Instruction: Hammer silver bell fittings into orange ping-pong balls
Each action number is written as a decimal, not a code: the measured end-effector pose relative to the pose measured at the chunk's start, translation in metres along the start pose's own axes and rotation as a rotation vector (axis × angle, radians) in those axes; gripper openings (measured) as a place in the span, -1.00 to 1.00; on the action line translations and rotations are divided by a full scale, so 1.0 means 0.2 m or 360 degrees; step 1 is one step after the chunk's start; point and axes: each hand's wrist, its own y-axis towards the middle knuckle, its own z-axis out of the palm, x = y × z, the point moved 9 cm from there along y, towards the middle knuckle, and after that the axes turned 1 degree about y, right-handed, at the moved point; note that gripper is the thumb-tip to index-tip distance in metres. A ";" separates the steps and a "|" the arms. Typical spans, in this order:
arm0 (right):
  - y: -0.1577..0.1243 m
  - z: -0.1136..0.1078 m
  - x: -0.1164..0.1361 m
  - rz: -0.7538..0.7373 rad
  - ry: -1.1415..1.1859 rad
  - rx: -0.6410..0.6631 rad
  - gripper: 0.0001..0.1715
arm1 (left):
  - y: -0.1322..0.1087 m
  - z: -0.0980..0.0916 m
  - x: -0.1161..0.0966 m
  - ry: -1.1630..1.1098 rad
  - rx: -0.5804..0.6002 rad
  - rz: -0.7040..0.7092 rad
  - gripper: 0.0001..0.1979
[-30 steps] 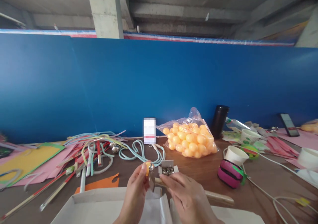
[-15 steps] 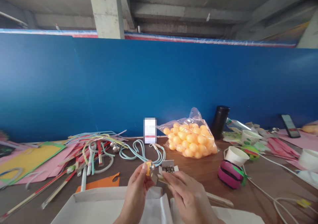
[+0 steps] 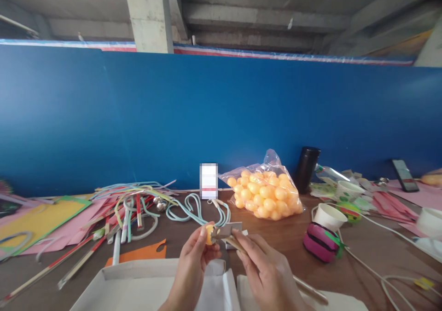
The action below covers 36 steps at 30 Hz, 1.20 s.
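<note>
My left hand [image 3: 191,267] pinches a small orange ball [image 3: 209,234] between thumb and fingers, low in the middle of the view. A silver pin sits on the ball's right side. My right hand [image 3: 265,274] is closed on the wooden handle of a small hammer [image 3: 226,231]. Its metal head lies level and touches the pin on the ball. The handle runs down to the right past my wrist. A small white box of metal pins [image 3: 241,233] stands just behind the hammer, mostly hidden.
A shallow white cardboard tray [image 3: 138,279] lies under my hands. Behind are a clear bag of orange balls [image 3: 265,193], a teal cord [image 3: 193,212], coloured paper strips [image 3: 131,207], a black cup [image 3: 305,168], paper cups [image 3: 328,215], a pink pouch [image 3: 319,240], and white cables [image 3: 386,279] at right.
The hammer head has swung up from pointing down beside the ball to lying level against the pin. My hands have shifted slightly; the pin box is now mostly covered.
</note>
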 end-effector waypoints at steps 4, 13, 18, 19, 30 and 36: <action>0.00 -0.01 0.01 -0.0011 -0.0001 -0.0047 -0.46 | 0.00 0.00 0.00 0.0015 0.0001 0.0014 -0.57; 0.00 0.02 0.01 -0.0009 0.0019 0.0016 -0.45 | 0.02 -0.02 0.00 0.0099 -0.0056 0.0024 -0.54; 0.00 0.03 0.00 0.0017 -0.0020 0.0041 -0.46 | 0.01 -0.03 0.00 0.0107 -0.0075 0.0020 -0.54; 0.00 0.03 0.00 0.0005 -0.0009 0.0018 -0.45 | 0.01 -0.03 0.00 0.0106 -0.0079 0.0024 -0.54; 0.00 0.02 0.00 0.0020 -0.0008 0.0025 -0.45 | 0.01 -0.01 0.00 0.0149 -0.0058 0.0017 -0.56; 0.00 0.03 0.00 0.0011 0.0020 0.0026 -0.44 | 0.01 -0.01 0.00 0.0159 -0.0079 0.0019 -0.53</action>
